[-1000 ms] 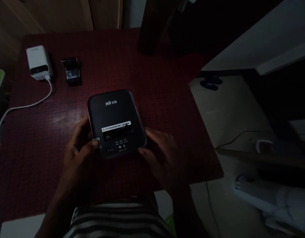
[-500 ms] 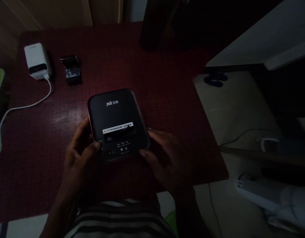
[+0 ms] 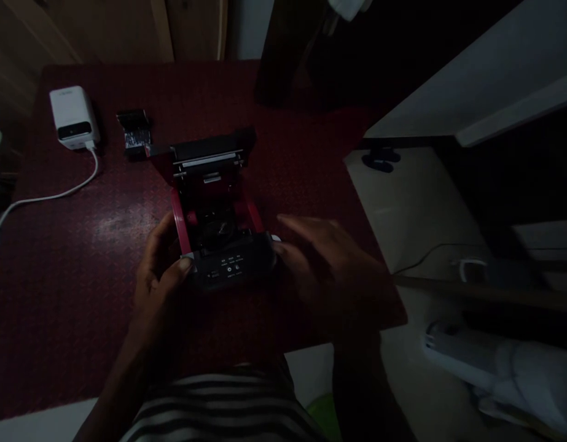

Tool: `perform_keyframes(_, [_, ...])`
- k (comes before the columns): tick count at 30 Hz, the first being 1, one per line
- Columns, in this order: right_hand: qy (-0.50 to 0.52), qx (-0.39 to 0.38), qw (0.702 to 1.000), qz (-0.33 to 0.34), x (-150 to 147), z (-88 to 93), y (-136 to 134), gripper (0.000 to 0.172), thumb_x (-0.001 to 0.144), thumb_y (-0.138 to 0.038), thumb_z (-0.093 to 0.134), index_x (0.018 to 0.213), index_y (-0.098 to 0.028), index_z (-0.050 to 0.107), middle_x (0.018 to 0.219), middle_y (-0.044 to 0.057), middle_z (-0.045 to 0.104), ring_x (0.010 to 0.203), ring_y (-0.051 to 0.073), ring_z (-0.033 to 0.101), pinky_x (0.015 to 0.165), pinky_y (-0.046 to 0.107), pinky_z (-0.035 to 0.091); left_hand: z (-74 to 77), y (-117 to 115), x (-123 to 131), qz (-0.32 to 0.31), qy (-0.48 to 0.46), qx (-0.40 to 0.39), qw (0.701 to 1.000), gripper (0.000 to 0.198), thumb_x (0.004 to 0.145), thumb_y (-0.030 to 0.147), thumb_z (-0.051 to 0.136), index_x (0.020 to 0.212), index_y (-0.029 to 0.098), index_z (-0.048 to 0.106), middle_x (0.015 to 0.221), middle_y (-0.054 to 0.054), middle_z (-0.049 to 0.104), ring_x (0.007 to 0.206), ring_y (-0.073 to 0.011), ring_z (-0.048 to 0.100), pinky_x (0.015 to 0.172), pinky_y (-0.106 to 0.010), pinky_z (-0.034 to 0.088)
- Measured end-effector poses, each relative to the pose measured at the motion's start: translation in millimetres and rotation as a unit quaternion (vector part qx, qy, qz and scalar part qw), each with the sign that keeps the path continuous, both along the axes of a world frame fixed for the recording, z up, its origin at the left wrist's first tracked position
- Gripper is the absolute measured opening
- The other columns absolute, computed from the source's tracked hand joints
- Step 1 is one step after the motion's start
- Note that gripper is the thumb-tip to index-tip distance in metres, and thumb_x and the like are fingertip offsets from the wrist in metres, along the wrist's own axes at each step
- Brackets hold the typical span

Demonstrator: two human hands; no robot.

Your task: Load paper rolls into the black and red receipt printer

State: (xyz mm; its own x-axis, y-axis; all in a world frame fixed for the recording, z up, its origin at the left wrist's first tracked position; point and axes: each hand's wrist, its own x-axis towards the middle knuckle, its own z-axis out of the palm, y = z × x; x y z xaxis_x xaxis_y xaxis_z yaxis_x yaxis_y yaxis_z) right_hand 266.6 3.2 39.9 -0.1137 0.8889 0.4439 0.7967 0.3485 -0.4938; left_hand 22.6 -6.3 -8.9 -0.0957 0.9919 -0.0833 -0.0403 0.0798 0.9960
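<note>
A small black-and-red thermal printer (image 3: pixel 239 261) sits on the dark red table in front of me. Its black lid (image 3: pixel 209 147) is tipped up and back, baring the dark inner bay with red side walls. My left hand (image 3: pixel 166 270) grips the printer's left front corner, thumb on top and fingers along the side. At the right front corner is my right hand (image 3: pixel 327 270), fingers stretched and apart, with the thumb tip close to a small white part (image 3: pixel 276 238) on the printer's side. Whether that thumb touches it I cannot tell.
A white power bank (image 3: pixel 74 113) with a plugged-in white cable (image 3: pixel 57 195) lies at the table's back left. Beside it is a small black shiny item (image 3: pixel 136 132). The table's right edge drops to a pale floor with dark slippers (image 3: pixel 379 159). Light is dim.
The printer's lid has swung up and back, showing the inside. My right hand has shifted slightly right, its fingers spread away from the printer. My left hand keeps its grip.
</note>
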Motion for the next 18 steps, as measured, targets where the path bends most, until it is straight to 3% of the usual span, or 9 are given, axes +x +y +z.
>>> perform_keyframes(3, [-0.054, 0.011, 0.995, 0.081, -17.9, 15.6, 29.5, 0.031, 0.116, -0.012, 0.06, 0.128, -0.026, 0.086, 0.129, 0.006, 0.091, 0.119, 0.027, 0.085, 0.11, 0.046, 0.066, -4.0, -3.9, 2.0, -0.004, -0.002, 0.019, 1.0, 0.062, 0.105, 0.052, 0.08, 0.166, 0.045, 0.066, 0.172, -0.002, 0.065, 0.167, -0.0397, 0.054, 0.13, -0.059, 0.056])
perform_keyframes(7, [-0.182, -0.095, 0.96, 0.192, -54.0, 24.2, 75.5, 0.031, 0.114, -0.005, 0.059, 0.116, -0.018, 0.088, 0.115, 0.01, 0.092, 0.11, 0.028, 0.085, 0.101, 0.042, 0.066, -10.9, -9.0, -0.4, -0.003, 0.049, 0.024, 0.999, 0.078, 0.103, 0.059, 0.083, 0.175, 0.045, 0.055, 0.183, -0.003, 0.052, 0.174, -0.0406, 0.044, 0.143, -0.063, 0.037])
perform_keyframes(9, [-0.241, -0.159, 0.936, 0.204, -69.6, 26.6, 90.6, 0.03, 0.113, -0.005, 0.061, 0.116, -0.017, 0.088, 0.11, 0.012, 0.091, 0.103, 0.029, 0.086, 0.091, 0.04, 0.067, -11.3, -9.4, -1.4, -0.007, 0.062, 0.018, 0.998, 0.083, 0.102, 0.061, 0.084, 0.177, 0.042, 0.052, 0.184, -0.006, 0.051, 0.173, -0.0423, 0.043, 0.143, -0.065, 0.034])
perform_keyframes(12, [-0.291, -0.189, 0.917, 0.199, -83.6, 27.4, 99.0, 0.037, 0.113, -0.002, 0.056, 0.12, -0.02, 0.088, 0.118, 0.013, 0.091, 0.098, 0.028, 0.088, 0.08, 0.037, 0.067, -10.5, -7.6, -1.5, -0.012, 0.062, 0.015, 0.998, 0.086, 0.102, 0.061, 0.084, 0.178, 0.039, 0.051, 0.183, -0.009, 0.05, 0.172, -0.0423, 0.045, 0.142, -0.066, 0.035])
perform_keyframes(15, [-0.309, -0.186, 0.912, 0.198, -88.9, 24.7, 98.4, 0.04, 0.113, -0.001, 0.054, 0.13, -0.02, 0.085, 0.13, 0.013, 0.089, 0.104, 0.029, 0.089, 0.082, 0.038, 0.067, -10.9, -5.8, -1.0, -0.01, 0.068, 0.028, 0.997, 0.085, 0.101, 0.061, 0.085, 0.176, 0.039, 0.053, 0.182, -0.009, 0.051, 0.17, -0.0413, 0.047, 0.141, -0.063, 0.038])
perform_keyframes(18, [-0.297, -0.183, 0.919, 0.183, -90.3, 21.7, 97.9, 0.035, 0.114, -0.003, 0.056, 0.126, -0.018, 0.085, 0.126, 0.014, 0.089, 0.103, 0.029, 0.088, 0.083, 0.037, 0.066, -10.7, -5.7, -0.5, -0.01, 0.064, 0.024, 0.998, 0.085, 0.101, 0.06, 0.084, 0.176, 0.039, 0.052, 0.18, -0.009, 0.052, 0.168, -0.0409, 0.049, 0.14, -0.063, 0.039])
